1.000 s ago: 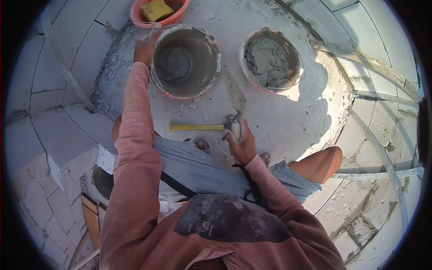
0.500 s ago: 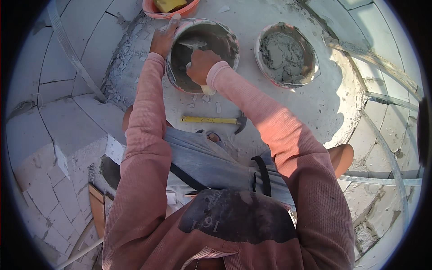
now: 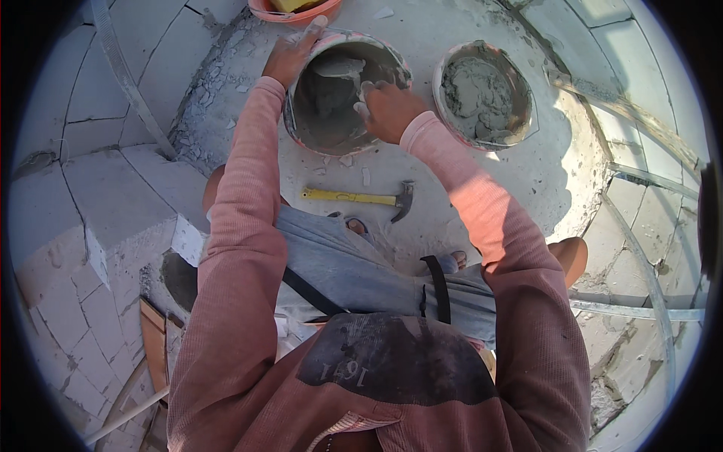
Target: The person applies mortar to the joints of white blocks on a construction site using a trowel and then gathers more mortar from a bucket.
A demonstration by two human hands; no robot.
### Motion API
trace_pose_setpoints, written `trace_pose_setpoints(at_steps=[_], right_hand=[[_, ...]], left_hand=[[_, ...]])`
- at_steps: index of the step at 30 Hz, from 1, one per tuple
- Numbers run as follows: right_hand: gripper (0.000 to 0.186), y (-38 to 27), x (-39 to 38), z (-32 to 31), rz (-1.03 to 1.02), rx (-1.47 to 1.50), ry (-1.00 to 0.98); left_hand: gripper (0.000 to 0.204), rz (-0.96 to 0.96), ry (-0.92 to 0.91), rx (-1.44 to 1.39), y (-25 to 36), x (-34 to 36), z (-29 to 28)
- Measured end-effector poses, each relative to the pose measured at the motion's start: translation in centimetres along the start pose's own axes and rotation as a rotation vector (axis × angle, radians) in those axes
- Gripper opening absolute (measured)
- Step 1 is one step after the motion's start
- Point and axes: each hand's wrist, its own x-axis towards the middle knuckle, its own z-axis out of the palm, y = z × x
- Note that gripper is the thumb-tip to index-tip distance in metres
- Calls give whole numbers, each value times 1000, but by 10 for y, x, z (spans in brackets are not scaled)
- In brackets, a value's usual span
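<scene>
My left hand (image 3: 292,59) grips the near-left rim of a round bucket (image 3: 289,124), its fingers bent over the edge. Grey, wet mortar coats the inside of this bucket. My right hand (image 3: 393,111) is closed over the bucket's right side, around the handle of a trowel. The pale trowel blade (image 3: 339,68) shows inside the bucket, partly smeared with mortar; the handle is mostly hidden by my fingers. To the right stands a second bucket (image 3: 525,113), holding thick grey mortar (image 3: 482,90). A claw hammer (image 3: 354,197) with a yellow handle lies on the floor before my legs.
An orange basin (image 3: 325,13) with a yellow sponge (image 3: 290,4) stands beyond my left hand. Pale block walls (image 3: 94,87) curve around both sides. Metal strips (image 3: 124,83) lean at left, others at right. Rubble chips (image 3: 207,94) litter the floor's left edge.
My right hand has moved right, from the middle of the bucket toward its right rim, and the trowel blade has turned. My left hand stays on the rim. The view has shifted slightly.
</scene>
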Motion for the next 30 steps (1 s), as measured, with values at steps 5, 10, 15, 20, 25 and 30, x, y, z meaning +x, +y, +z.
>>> trace_pose_setpoints(at_steps=[5, 10, 15, 20, 25, 30], right_hand=[[30, -12, -34, 36, -105, -172, -101], [29, -11, -31, -27, -169, -294, 9], [25, -66, -53, -18, -183, -184, 116], [22, -33, -69, 10, -283, -309, -53], [23, -4, -68, -22, -137, -364, -89], [33, 55, -65, 18, -14, -30, -39]], left_hand=[[73, -35, -76, 5, 5, -6, 1], [70, -24, -129, -39, 28, -13, -5], [68, -46, -40, -62, 25, -12, 6], [68, 148, -58, -58, 15, -11, 2], [67, 186, 10, -38, 17, -17, 1], [65, 31, -52, -23, 23, -7, 11]])
